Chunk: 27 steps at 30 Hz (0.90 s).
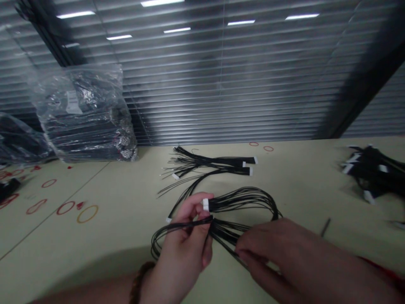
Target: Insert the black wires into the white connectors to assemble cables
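A black wire harness (249, 198) with a white connector (206, 204) at one end is held between my two hands, low over the table. My left hand (190, 240) pinches the bundle just below that connector, and a loop of thin wires bends back over its thumb and wrist side. The fingers of my right hand (268, 253) are closed on the wires farther right, where they fan out. Beyond the hands lie several more black harnesses (218, 162) with white connectors, their loose wire ends pointing left.
Clear plastic bags (85, 114) packed with black cables stand at the back left. Red and yellow rubber bands (87, 214) are scattered on the left of the table (126, 190). At right is a pile of black harnesses (379, 171). Window blinds (221, 84) rise behind the table.
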Motion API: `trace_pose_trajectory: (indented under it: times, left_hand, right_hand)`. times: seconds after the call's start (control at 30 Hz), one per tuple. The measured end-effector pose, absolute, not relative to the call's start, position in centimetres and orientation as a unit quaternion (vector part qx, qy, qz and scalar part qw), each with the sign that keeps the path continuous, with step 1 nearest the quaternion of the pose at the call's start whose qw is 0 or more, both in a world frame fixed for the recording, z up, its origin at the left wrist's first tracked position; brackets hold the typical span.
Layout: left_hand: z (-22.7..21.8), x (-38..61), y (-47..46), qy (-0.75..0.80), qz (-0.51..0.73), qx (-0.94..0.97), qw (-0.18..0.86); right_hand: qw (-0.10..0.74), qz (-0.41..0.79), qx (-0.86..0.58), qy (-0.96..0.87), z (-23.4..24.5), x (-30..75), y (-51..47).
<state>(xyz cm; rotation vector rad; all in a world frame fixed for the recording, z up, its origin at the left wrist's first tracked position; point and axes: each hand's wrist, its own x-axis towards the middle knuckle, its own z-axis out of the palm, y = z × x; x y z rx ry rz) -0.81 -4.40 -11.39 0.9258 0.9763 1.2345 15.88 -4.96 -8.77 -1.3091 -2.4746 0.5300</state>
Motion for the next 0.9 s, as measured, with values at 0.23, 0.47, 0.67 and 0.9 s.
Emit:
trace_pose_trajectory:
  times: [0.23, 0.47, 0.67, 0.9]
  left_hand:
    - [-11.8, -1.0, -5.0, 0.413, 0.510, 0.449, 0.607]
    - [-12.0, -0.8, -5.1, 0.405, 0.504, 0.463, 0.606]
    - [-12.3, -0.9, -5.3, 0.405, 0.501, 0.458, 0.612]
    - [-12.2, -0.9, -4.9, 0.428, 0.492, 0.449, 0.610]
  right_hand:
    - [0.148, 0.276, -0.454, -0.834, -9.0, 15.3, -5.0]
    - [0.177, 0.193, -0.439, -0.859, -9.0, 15.7, -5.1]
    - [0.164, 0.230, -0.447, -0.849, -9.9, 15.2, -5.0]
    - [0.186, 0.330, -0.458, -0.805, -7.9, 16.0, -3.9]
